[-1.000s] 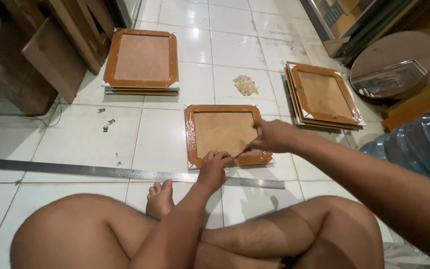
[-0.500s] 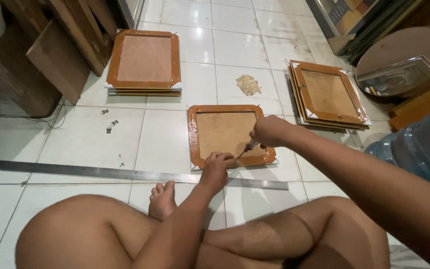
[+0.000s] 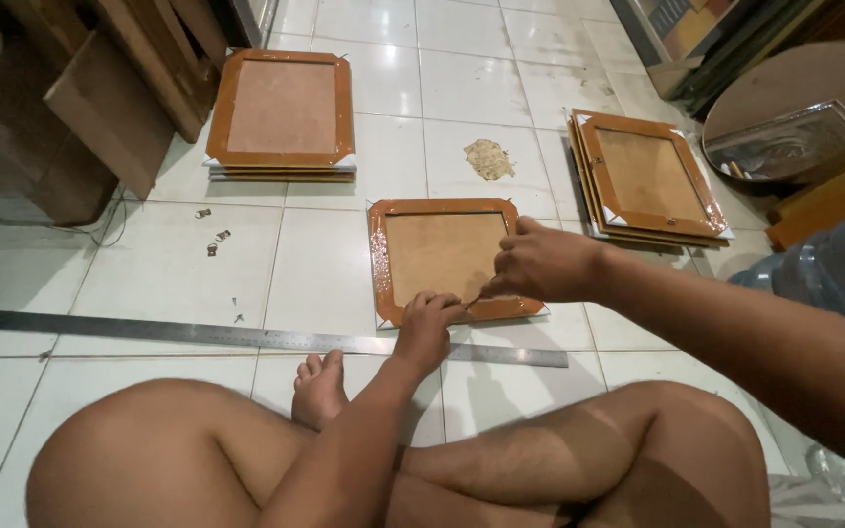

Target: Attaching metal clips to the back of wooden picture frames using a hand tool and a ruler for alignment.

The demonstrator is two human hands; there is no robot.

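Both hands close on the brown-taped frame (image 3: 445, 256): left hand (image 3: 429, 328) pressing its near edge, right hand (image 3: 538, 264) apparently pinching a small, unclear tool.

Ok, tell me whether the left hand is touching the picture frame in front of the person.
Touching. The head view shows the left hand with its fingers pressed on the near edge of the picture frame.
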